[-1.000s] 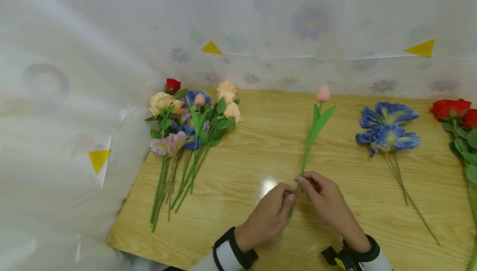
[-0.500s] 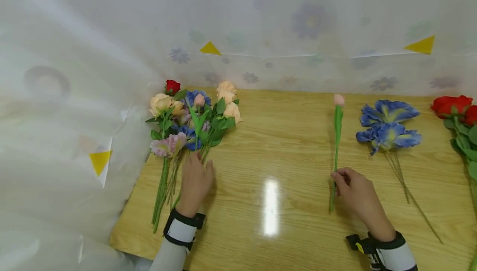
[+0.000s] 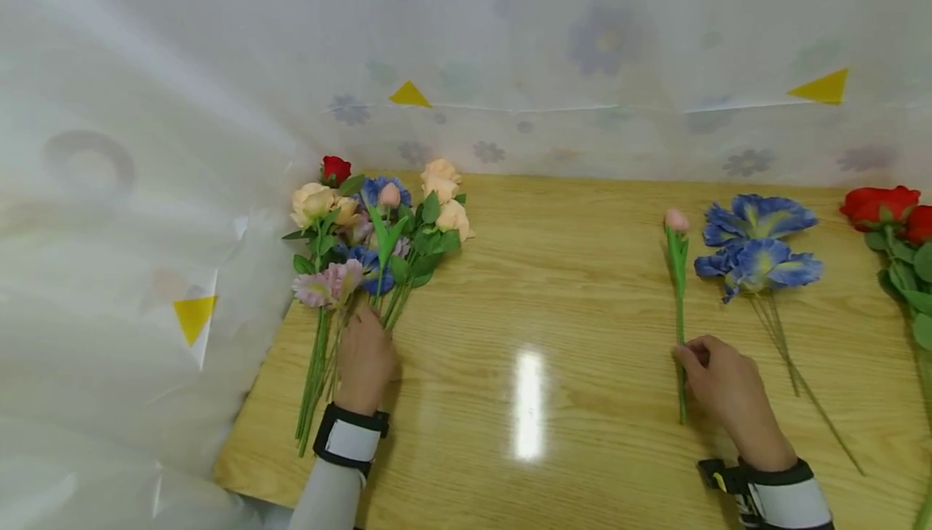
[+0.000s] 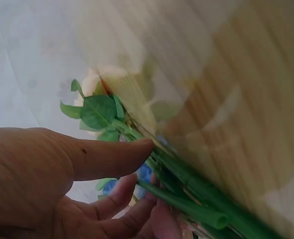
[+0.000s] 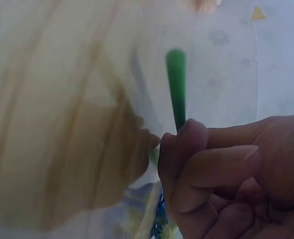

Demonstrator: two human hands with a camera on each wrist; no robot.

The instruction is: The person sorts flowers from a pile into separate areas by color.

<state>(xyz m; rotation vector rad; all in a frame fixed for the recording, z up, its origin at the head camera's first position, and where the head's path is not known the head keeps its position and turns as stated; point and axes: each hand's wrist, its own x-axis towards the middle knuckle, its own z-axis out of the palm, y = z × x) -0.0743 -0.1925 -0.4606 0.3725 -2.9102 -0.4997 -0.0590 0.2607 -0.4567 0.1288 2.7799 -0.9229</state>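
Note:
My right hand pinches the green stem of a pink tulip between thumb and fingers, with its bloom pointing away from me. The cut end of that tulip's stem sticks out of the fingers in the right wrist view. My left hand is among the stems of the mixed flower pile. Its thumb and curled fingers lie round a thin green stem there, just below a second pink tulip with bright green leaves.
In the pile lie peach roses, a red rose and mauve flowers. Two blue flowers lie right of my right hand, red roses farther right. A pale curtain bounds the wooden table.
My left hand has left the held tulip and gone left to the pile, its fingers now in among the stems. My right hand has carried its tulip to the right, beside the blue flowers.

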